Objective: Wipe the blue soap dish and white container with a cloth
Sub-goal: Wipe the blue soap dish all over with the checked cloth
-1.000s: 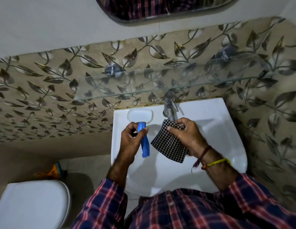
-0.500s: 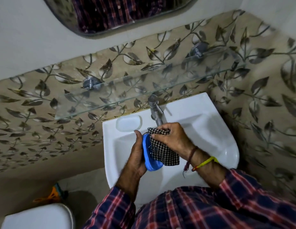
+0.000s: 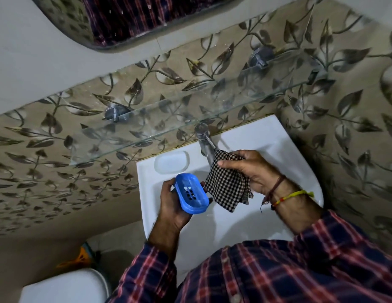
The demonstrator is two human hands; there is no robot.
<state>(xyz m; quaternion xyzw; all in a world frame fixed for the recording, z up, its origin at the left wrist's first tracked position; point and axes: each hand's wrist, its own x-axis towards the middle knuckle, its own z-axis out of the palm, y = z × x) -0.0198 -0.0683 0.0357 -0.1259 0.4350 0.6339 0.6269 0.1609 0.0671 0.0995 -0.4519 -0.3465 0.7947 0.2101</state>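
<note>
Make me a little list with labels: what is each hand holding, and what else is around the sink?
left hand: holds the blue soap dish, open side facing the camera
right hand: grips the checked cloth
cloth and dish: side by side over the sink; the cloth's edge is right beside the dish rim, contact unclear
tap: at the back of the sink
glass shelf: on the wall above the sink
mirror: above the shelf
</note>
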